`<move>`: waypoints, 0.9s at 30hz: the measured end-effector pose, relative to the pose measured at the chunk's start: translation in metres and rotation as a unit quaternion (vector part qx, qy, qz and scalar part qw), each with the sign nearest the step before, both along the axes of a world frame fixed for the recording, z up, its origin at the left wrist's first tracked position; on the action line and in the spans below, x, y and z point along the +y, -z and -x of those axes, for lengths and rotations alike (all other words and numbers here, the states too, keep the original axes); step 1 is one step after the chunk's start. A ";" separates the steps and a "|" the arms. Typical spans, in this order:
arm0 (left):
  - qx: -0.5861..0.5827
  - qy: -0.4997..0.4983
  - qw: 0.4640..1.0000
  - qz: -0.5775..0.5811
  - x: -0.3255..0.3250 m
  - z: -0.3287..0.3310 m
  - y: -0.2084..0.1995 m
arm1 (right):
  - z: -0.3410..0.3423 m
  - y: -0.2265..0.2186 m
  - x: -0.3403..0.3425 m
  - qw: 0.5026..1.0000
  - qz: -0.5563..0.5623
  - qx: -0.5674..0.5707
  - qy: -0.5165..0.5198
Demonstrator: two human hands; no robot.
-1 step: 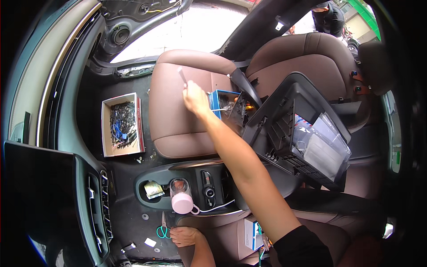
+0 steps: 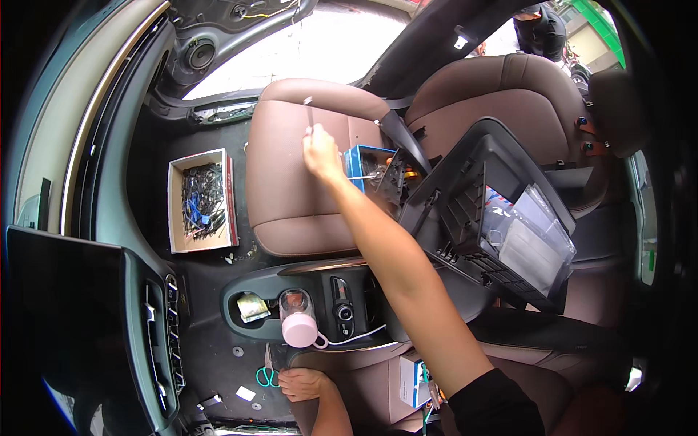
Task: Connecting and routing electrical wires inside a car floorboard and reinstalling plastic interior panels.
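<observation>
My right hand [image 2: 323,154] is raised over the brown passenger seat [image 2: 287,174]. Its fingers pinch a thin grey strip with a pale tip [image 2: 308,109], blurred, so its exact kind is unclear. Low in the view, my left hand [image 2: 302,384] is closed with curled fingers at the edge of the near seat. What those fingers grip, if anything, is hidden. Right beside them is a pair of scissors [image 2: 267,367] with teal handles, blades pointing away; whether the fingers touch the handles I cannot tell. A blue box of small parts [image 2: 356,163] stands by my right wrist.
A cardboard box [image 2: 231,211] full of dark clips sits in the far footwell. The console [image 2: 251,291] holds a clear bottle with a pink lid [image 2: 299,327]. A black plastic trim panel [image 2: 465,142] with bagged papers leans across the seats. Outside stands a person [image 2: 542,33].
My right hand has shifted slightly up and to the right, carrying the grey strip. My left hand and the scissors keep their places.
</observation>
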State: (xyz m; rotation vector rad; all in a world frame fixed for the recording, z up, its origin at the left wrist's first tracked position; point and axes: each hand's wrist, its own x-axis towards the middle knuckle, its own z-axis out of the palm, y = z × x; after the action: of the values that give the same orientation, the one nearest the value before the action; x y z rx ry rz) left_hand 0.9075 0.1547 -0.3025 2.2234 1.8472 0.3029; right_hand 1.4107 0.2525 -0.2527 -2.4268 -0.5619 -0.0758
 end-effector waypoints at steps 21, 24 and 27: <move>0.007 -0.220 0.968 -0.117 0.002 0.008 0.012 | 0.326 -0.205 -0.102 0.630 -0.671 0.374 -0.114; 0.009 -0.199 0.974 -0.105 -0.026 -0.006 0.023 | 0.423 -0.171 -0.168 0.667 -0.685 0.280 -0.089; 0.001 -0.181 0.970 -0.163 -0.008 -0.002 0.002 | 0.532 -0.170 -0.220 0.669 -0.714 0.205 0.017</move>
State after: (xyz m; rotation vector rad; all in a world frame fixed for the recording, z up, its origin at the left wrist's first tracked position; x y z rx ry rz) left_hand 0.9100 0.1471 -0.3042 2.0538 2.3464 0.7167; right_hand 0.8784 0.0325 -0.0826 -0.8210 -0.0841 0.0241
